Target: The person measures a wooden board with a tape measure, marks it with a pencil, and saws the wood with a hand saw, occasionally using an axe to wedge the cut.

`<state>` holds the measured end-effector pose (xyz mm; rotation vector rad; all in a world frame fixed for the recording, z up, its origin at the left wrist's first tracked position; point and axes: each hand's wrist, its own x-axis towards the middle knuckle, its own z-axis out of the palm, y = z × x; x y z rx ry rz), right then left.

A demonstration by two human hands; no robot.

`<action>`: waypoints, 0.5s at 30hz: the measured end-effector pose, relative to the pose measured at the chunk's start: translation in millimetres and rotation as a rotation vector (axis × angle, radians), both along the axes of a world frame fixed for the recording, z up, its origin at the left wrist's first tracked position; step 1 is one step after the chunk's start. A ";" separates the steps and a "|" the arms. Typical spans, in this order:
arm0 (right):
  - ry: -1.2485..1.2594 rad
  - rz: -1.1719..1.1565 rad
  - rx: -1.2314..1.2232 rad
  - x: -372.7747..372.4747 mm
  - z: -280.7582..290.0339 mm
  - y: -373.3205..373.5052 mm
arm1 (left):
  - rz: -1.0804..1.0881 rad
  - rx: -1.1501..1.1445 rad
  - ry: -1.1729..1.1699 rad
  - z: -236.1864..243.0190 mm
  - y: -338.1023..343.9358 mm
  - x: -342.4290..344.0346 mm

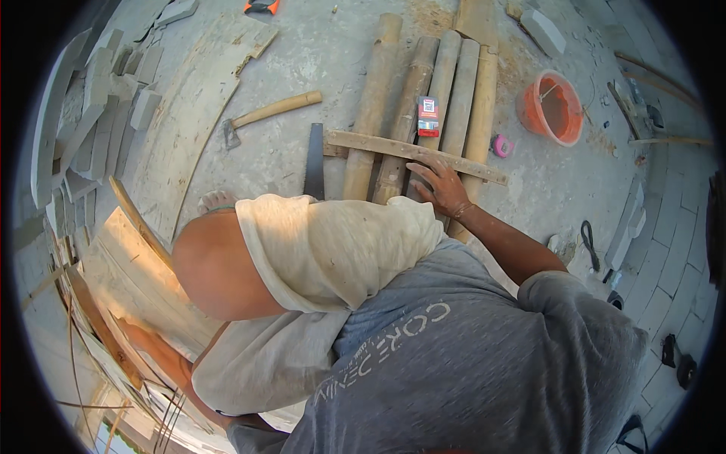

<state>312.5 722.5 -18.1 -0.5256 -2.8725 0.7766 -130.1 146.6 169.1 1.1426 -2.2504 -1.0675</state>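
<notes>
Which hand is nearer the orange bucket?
Right. The right hand is at the wooden strip across the poles, below and left of the orange bucket. The left hand is much farther off, lower left by the boards.

Dusty concrete floor (276,163), warm light patches (121,231)

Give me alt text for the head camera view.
A person's right hand, fingers spread, is at the edge of a flat wooden strip lying across several round poles. Left of the poles, a saw and a wooden-handled hatchet lie on a grey floor; to the right is an orange bucket.
</notes>
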 end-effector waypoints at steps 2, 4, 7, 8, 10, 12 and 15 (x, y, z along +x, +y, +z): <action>0.025 0.045 0.027 -8.8 -0.4 2.5 | 0.097 -0.073 0.020 44.6 3.4 20.9; 0.030 0.061 0.029 -21.1 1.8 0.4 | 0.064 -0.025 0.162 51.1 -18.6 14.8; -0.049 0.080 0.161 -48.5 16.6 -1.1 | -0.007 0.068 0.298 66.0 -49.2 14.6; -0.024 0.183 -0.019 -69.0 14.2 -7.8 | -0.017 0.073 0.329 89.6 -51.9 27.5; 0.096 0.371 -0.180 -108.2 1.3 -39.9 | -0.113 0.099 0.361 110.3 -80.2 42.6; -0.207 0.427 -0.429 -158.4 19.5 -82.5 | -0.169 0.295 0.350 101.9 -106.8 63.4; -0.521 0.454 -1.118 -207.0 39.8 -130.8 | -0.156 0.137 0.291 53.6 -72.2 24.7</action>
